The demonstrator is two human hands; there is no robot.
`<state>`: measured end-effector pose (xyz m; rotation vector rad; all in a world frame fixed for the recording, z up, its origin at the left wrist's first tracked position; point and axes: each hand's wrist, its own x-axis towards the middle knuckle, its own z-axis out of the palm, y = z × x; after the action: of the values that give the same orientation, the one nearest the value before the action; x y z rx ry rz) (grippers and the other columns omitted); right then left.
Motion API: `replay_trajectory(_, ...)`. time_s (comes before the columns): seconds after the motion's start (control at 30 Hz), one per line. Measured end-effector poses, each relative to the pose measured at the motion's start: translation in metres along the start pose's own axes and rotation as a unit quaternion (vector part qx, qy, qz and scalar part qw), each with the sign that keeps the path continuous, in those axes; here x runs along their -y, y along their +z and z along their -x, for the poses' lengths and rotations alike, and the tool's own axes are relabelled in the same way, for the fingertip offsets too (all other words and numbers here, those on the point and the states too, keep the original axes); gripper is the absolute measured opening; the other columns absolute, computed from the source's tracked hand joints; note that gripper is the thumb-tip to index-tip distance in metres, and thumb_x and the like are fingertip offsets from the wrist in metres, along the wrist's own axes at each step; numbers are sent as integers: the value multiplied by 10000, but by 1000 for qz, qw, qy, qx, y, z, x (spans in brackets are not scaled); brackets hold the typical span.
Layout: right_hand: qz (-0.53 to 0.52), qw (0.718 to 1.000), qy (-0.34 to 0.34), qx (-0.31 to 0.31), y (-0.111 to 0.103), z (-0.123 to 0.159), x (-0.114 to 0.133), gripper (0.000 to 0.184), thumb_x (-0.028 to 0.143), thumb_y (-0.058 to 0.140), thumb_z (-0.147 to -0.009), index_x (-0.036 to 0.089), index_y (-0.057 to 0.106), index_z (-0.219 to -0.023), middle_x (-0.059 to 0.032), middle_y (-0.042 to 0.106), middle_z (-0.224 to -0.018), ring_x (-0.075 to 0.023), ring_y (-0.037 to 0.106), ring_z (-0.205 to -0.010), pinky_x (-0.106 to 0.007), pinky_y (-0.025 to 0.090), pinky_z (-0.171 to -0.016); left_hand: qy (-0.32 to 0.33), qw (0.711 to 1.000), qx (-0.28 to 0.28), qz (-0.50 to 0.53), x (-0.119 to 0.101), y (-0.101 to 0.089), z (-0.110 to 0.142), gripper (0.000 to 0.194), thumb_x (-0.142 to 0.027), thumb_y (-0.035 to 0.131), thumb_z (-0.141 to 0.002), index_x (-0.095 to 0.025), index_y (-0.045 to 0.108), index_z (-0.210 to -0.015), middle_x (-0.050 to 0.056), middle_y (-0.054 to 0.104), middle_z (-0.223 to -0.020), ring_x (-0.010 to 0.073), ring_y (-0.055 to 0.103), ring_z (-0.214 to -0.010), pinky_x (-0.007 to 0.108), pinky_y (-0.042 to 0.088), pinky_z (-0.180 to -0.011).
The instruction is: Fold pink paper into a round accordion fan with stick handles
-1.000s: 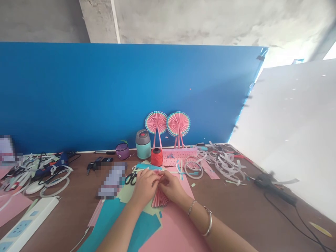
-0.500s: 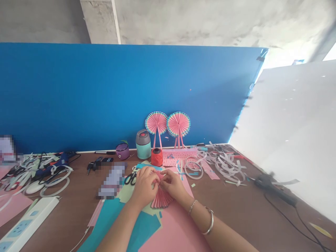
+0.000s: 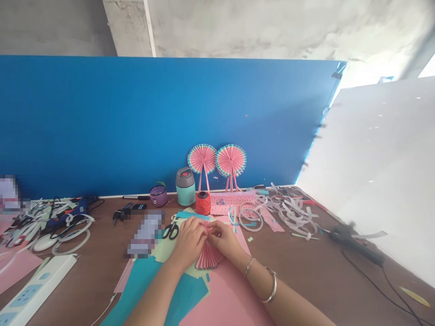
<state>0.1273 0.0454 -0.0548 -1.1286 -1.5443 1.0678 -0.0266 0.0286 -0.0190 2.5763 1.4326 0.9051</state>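
A pink pleated paper fan spreads toward me above the stacked paper, with its gathered middle between my hands. My left hand pinches it from the left with curled fingers. From the right, the fingertips of my right hand press together on the same middle part. The exact pinch point is partly hidden by the fingers. Beneath lie a pink sheet, a teal sheet and pale green paper. Black-handled scissors rest just left of my left hand.
Two finished round pink fans lean on the blue partition behind a teal flask and a red spool. Curled white strips lie at right, near a dark glue gun. A power strip sits at left.
My left hand has shifted slightly and turned, its fingers now lying more over the fan's middle. The scissors show a little more. My right hand has barely moved.
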Motion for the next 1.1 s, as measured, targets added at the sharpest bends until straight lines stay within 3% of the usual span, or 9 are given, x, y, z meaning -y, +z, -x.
replay_trajectory(0.23,-44,999,8,14,-1,-1,-4,108,192,593,-675,174,627,-775,-22,671,-725,-150,599,-647,-257,462,-590,-8,1000,7,13,0,1,1,123,-108,444,-807,-204,509,-766,33,554,-951,212,466,-954,375,367,-821)
replay_trajectory(0.53,-42,997,45,41,-6,-2,-1,96,157,546,-630,157,640,-650,8,616,-598,-116,518,-544,-240,408,-550,-3,999,-5,32,0,-1,1,129,-107,451,-779,-216,509,-740,40,553,-939,226,476,-938,393,388,-807)
replay_trajectory(1.1,-67,993,81,47,-9,-5,0,51,151,545,-590,157,584,-621,33,568,-553,-93,480,-504,-216,371,-497,-3,997,17,81,0,1,3,134,-116,518,-750,-220,570,-682,38,562,-944,226,483,-968,407,402,-845)
